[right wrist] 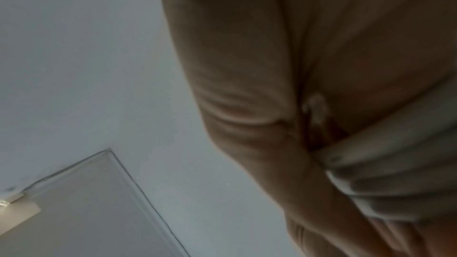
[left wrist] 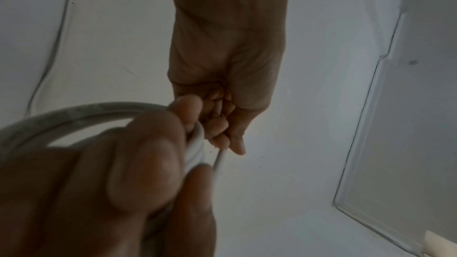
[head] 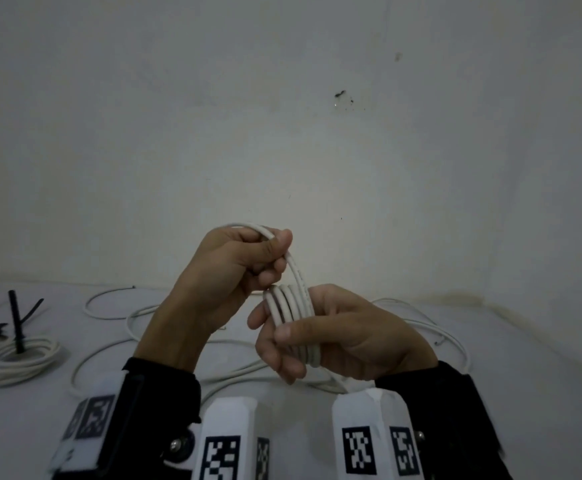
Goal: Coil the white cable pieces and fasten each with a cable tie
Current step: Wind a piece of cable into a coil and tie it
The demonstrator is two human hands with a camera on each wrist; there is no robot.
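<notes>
At frame centre, our right hand [head: 334, 337] clasps the coil [head: 293, 323] while our left hand [head: 234, 271] pinches the cable [head: 294, 265]; each turn should lie snug.

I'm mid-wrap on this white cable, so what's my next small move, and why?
Probably bring the left hand down to lay its loop beside the turns in the right hand. The coil holds only a few turns, and loose cable lies on the table.
</notes>
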